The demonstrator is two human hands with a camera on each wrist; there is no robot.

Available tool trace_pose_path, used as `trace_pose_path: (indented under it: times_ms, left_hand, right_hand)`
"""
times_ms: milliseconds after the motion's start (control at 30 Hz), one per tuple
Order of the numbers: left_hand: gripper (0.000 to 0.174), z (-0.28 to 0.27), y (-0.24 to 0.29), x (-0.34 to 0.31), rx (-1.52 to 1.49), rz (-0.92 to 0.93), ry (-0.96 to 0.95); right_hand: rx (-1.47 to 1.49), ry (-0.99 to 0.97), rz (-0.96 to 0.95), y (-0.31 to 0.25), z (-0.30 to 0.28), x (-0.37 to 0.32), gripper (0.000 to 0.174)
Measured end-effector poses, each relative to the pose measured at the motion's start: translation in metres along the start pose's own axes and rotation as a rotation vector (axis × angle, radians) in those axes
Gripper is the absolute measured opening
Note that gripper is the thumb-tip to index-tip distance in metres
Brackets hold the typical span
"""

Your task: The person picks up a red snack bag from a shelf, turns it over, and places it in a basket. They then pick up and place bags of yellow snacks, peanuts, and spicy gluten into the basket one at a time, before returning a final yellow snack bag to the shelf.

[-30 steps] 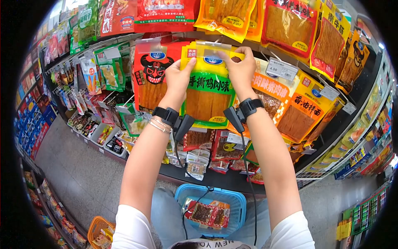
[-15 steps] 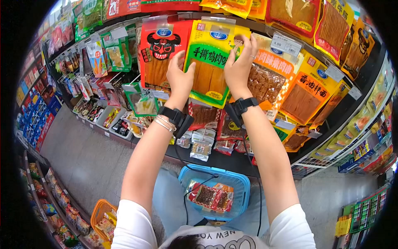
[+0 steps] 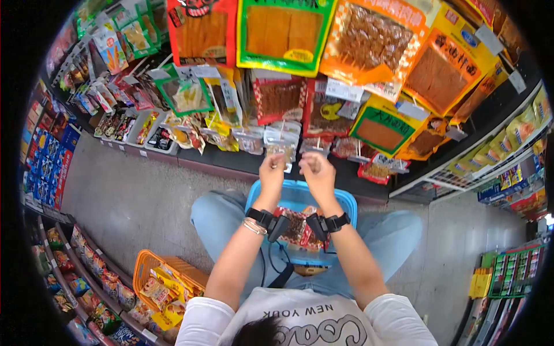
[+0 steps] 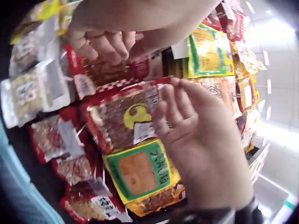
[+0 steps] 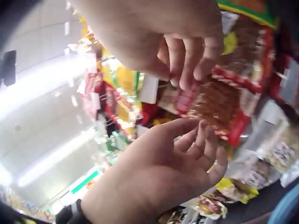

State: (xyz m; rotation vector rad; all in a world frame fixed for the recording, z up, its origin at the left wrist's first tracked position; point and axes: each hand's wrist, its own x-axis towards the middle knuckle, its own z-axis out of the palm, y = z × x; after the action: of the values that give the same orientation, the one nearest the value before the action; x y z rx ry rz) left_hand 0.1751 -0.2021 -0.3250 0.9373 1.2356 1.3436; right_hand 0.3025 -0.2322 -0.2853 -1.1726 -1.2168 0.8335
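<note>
My left hand (image 3: 272, 173) and right hand (image 3: 318, 173) are side by side, low in front of the shelf, above the far rim of a blue shopping basket (image 3: 350, 202). Their fingers are loosely curled and hold nothing; both wrist views show the same, with the left hand (image 4: 107, 44) and right hand (image 5: 187, 46) nearest their cameras. A small clear snack packet (image 3: 281, 138) hangs just beyond the fingertips. Red-edged snack packs (image 3: 295, 224) lie in the blue basket, partly hidden by the forearms. The yellow-and-green snack pack (image 3: 283, 37) hangs on the rack above.
Several more packs hang along the rack, including a red one (image 3: 203, 37) and an orange-and-white one (image 3: 375, 40). An orange basket (image 3: 190, 275) with yellow packs stands at the left. Shelves of snacks (image 3: 92, 277) line the left side; grey floor (image 3: 138, 190) shows between.
Both hands have come away from the yellow-and-green pack, which stays hanging, and have dropped down toward the blue basket. The head view has tilted downward.
</note>
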Motion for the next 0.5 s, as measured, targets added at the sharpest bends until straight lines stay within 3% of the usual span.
trace_pose_path:
  times_ms: [100,167,200,233,267,300,400,500]
  left_hand:
    - [0.019,-0.006,-0.082,-0.029,0.002,-0.335,-0.042]
    - [0.013,-0.009,-0.147,-0.056,-0.021,-0.275,-0.019]
    - [0.015,-0.022,-0.21,-0.062,0.142,-0.268,-0.058]
    - [0.014,-0.022,-0.198,-0.086,0.022,-0.482,-0.052]
    - [0.015,-0.023,-0.191,-0.102,0.148,-0.692,0.017]
    - [0.015,-0.027,-0.2,-0.109,0.137,-0.764,0.038]
    - [0.016,-0.035,-0.22,-0.105,0.182,-0.777,0.031]
    - [0.016,-0.03,-0.213,-0.088,0.166,-0.792,0.004]
  right_hand:
    - [0.062,-0.006,0.346,0.097,-0.025,-0.063,0.014]
    - [0.113,0.059,0.653,0.143,-0.04,-0.109,0.015]
    - [0.142,0.094,0.828,0.159,-0.05,-0.133,0.016]
    - [0.13,0.109,0.919,0.196,-0.062,-0.168,0.016]
    - [0.12,0.125,1.009,0.228,-0.072,-0.193,0.017]
    - [0.182,0.227,1.103,0.238,-0.077,-0.198,0.016]
    - [0.366,0.545,1.369,0.26,-0.09,-0.215,0.016]
    - [0.484,0.37,1.229,0.229,-0.091,-0.18,0.029]
